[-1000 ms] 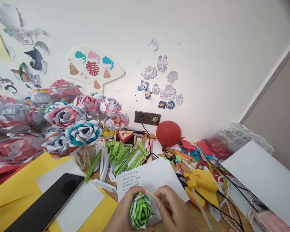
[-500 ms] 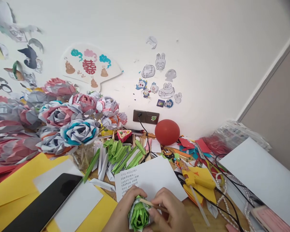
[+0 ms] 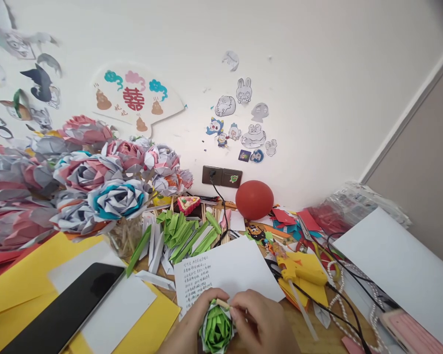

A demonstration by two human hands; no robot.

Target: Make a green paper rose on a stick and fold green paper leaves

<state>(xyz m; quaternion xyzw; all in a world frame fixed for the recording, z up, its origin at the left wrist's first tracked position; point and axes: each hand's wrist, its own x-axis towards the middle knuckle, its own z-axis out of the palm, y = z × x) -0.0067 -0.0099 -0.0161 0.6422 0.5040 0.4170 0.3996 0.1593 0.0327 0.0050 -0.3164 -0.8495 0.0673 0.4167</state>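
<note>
Paper rose: green and white, folded; at the middle of the near edge of the desk, held over the near edge of a note card.
Left hand: curled around the rose's left side and underside, fingers closed on it.
Right hand: fingertips pinched shut on a thin wooden stick, whose free end touches the rose's upper rim.
Note card: white, handwriting down its left part; flat on the desk just beyond the hands.
Glue gun: yellow, just right of the card, on yellow paper.
Phone: black, screen dark; near left corner, on a white sheet over yellow paper.
Folded strips: green and white, heaped beyond the card.
Bouquet: pink, grey and teal paper roses, along the left edge.
Balloon: red, at the far edge against the wall.
Blank sheet: white, at the right edge.
</note>
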